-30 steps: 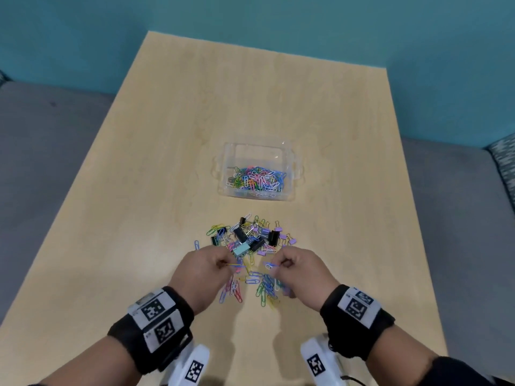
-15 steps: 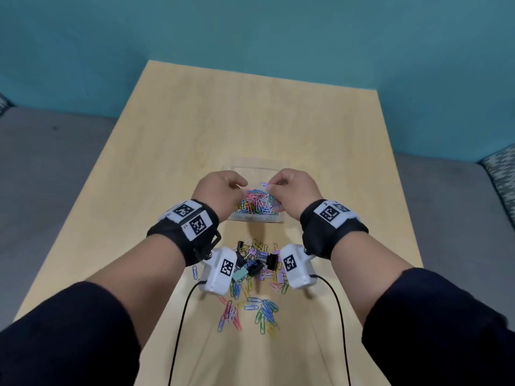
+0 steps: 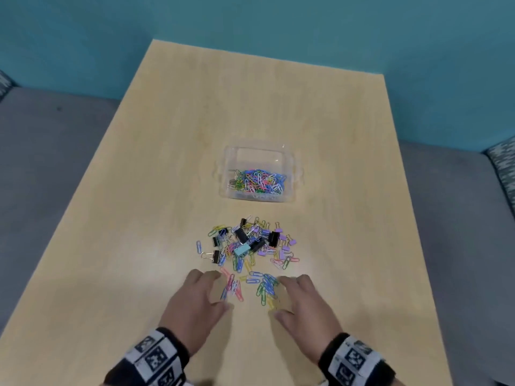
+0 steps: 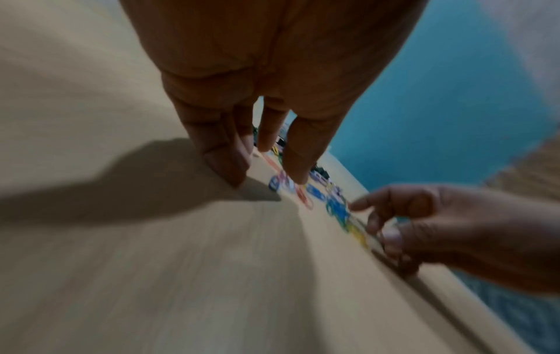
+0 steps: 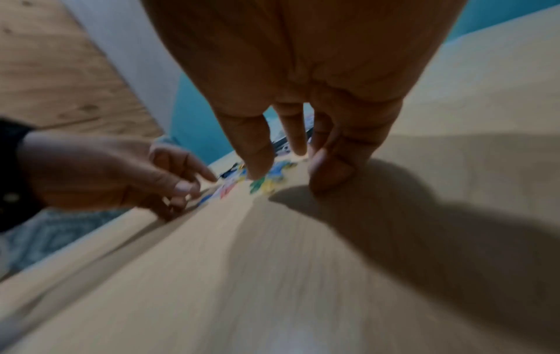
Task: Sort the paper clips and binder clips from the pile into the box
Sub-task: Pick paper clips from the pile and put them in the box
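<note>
Left hand: my left hand sits low over the table at the near left edge of the pile, fingers spread and loosely bent, holding nothing; the left wrist view shows the fingertips just above the nearest clips, placed so I can pinch one off the fringe.
Right hand: my right hand mirrors it at the near right edge, fingers apart and empty, thumb low at the table by the yellow and green paper clips.
Pile: the mixed pile lies between my hands and the box; black binder clips, one teal binder clip and small purple ones crowd its far half, loose coloured paper clips trail toward me.
Box: the clear plastic box stands beyond the pile, well apart from both hands; paper clips in the box fill its near part, the far part looks bare.
Judgement: both hands work the near fringe because the loose paper clips lie there singly and lift cleanly without snagging the binder clips.
Risk: linked clips may come up in a chain.
</note>
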